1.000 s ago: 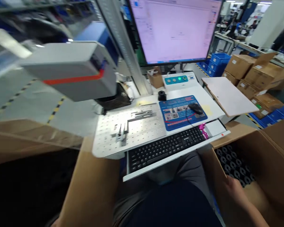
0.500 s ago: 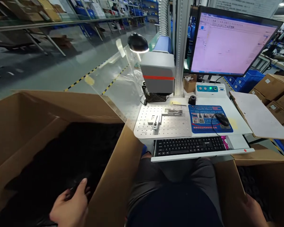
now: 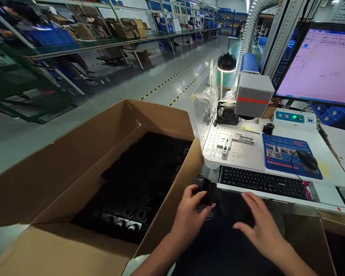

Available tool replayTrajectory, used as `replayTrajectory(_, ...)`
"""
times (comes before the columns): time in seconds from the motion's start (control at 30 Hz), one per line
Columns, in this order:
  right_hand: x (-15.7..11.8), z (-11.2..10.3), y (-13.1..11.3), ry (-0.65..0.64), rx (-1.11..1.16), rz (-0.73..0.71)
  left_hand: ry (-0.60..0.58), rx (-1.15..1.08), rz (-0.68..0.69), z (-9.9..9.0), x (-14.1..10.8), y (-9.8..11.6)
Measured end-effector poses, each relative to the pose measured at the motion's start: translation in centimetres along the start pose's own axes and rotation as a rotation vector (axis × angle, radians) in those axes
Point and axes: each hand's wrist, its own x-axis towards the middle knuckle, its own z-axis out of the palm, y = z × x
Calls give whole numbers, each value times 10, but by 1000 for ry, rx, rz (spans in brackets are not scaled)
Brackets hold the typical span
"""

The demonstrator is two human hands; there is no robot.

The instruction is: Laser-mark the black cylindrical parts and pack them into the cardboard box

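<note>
A small black part (image 3: 203, 187) sits in the fingers of my left hand (image 3: 191, 212), held over my lap just in front of the keyboard drawer. Its exact kind does not show; it looks dark and blocky. My right hand (image 3: 260, 222) hovers to the right of it, fingers apart, with nothing in it. At the left stands an open cardboard box (image 3: 186, 168). Inside lie many black parts (image 3: 129, 212), some with round openings, packed in rows.
A perforated metal plate (image 3: 244, 155) with small fixtures lies under a grey machine head (image 3: 254, 92). To the right are a blue mouse pad (image 3: 287, 153), a mouse (image 3: 307, 159), a keyboard (image 3: 264, 184) and a monitor (image 3: 319, 69). Another cardboard box (image 3: 307, 234) stands at lower right.
My left hand has come up out of the left box, holding a black part. My right hand has moved from the right box to the middle. The view has turned left.
</note>
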Motion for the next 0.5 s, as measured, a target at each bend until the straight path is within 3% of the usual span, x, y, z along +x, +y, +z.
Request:
replayTrajectory(0.1,30,34,-29,-67,23,-140,-94,-73,11,12,-6,14)
replayTrajectory(0.23,47,59,-25,-33,51,-182,-132,-95,-39,15,-5,19)
replayTrajectory(0.37,51,69,-18,-32,125,-165,-176,-179,-188,16,3,16)
replayTrajectory(0.5,62,61,-20,-10,217,-164,-251,-362,-350,11,12,6)
